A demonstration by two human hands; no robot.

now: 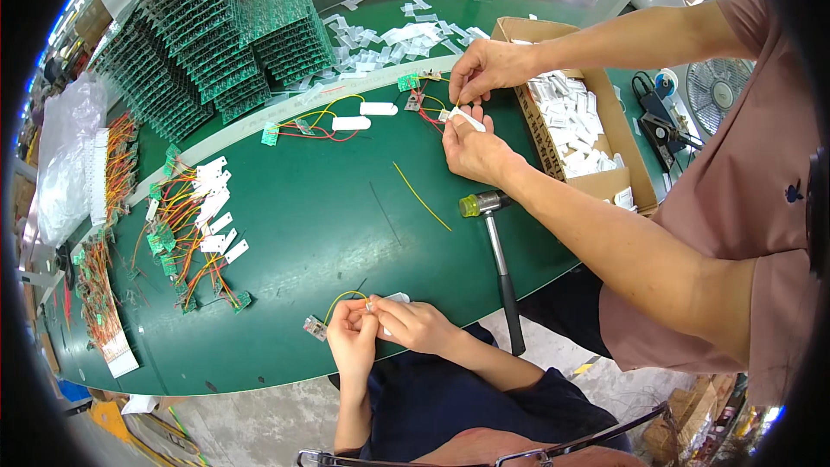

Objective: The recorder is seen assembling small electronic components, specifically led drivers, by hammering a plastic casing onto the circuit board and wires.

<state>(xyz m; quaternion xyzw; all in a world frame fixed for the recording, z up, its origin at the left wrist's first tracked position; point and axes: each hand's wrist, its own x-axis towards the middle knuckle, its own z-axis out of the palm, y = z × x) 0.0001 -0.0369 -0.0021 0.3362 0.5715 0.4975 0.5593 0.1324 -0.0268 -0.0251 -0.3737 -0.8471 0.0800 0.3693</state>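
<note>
Head view: left of the hammer (499,258), the left hand (353,335) pinches a yellow wire (346,293) and the right hand (421,329) pinches a white case (399,297). A small board (315,327) on that wire lies farther left of the hammer, on the desk (311,225). A co-worker's 2 hands (477,154) are just past the hammer's head.

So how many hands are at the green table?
4: your left hand and right hand, bottom centre; the co-worker's upper hand and lower hand, beside the cardboard box. None seems hidden.
</note>
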